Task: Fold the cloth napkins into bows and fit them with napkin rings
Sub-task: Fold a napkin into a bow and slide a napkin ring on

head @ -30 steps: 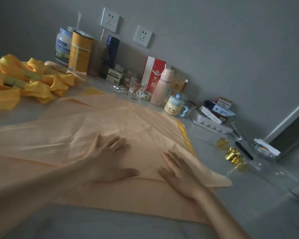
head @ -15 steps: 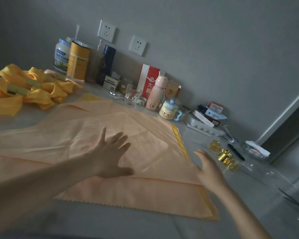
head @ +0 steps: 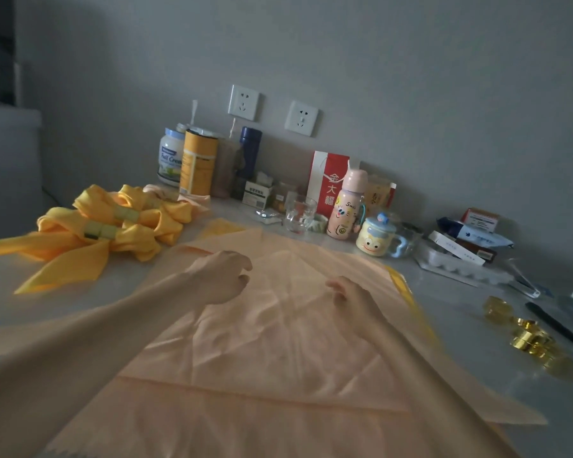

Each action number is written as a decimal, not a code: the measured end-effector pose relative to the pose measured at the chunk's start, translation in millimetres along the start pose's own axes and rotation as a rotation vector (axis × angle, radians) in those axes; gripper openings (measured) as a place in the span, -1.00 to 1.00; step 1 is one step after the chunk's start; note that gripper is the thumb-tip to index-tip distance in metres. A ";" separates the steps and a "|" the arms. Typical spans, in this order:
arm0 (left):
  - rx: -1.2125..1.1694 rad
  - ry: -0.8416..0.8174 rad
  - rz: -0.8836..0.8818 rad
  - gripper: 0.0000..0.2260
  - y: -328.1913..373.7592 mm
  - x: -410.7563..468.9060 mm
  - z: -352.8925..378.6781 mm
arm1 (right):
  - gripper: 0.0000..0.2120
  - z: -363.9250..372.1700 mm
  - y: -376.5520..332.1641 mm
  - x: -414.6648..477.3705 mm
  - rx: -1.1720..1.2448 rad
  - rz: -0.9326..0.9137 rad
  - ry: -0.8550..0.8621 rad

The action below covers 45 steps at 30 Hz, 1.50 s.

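Pinching w/ both hands curled at the peach napkin mid-table—left hand at 11, right hand at 1, actual grip unclear—keep the fold edges even; gold rings wait at 3.

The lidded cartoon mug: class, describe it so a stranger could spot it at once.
Follow the cluttered row along the grey wall rightwards to the tall pink bottle. Just right of it stands the squat mug. It alone is yellow with a smiling face, pale blue lid and blue handle.

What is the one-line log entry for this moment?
left hand: on napkin | right hand: on napkin | rings: unused, right
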<state>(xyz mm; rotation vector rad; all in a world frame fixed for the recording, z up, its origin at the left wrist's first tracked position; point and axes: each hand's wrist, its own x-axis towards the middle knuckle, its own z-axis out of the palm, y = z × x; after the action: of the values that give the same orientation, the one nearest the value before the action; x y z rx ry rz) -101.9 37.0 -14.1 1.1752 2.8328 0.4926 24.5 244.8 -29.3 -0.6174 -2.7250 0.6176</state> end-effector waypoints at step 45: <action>-0.532 0.124 -0.191 -0.77 -31.3 111.5 39.9 | -0.74 35.1 27.2 100.6 0.199 0.117 0.034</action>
<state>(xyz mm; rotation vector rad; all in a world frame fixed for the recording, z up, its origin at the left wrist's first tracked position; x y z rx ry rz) -196.8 104.8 -51.6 0.7871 2.6063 1.2370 -66.1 301.5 -55.2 -0.7337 -2.5675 0.8850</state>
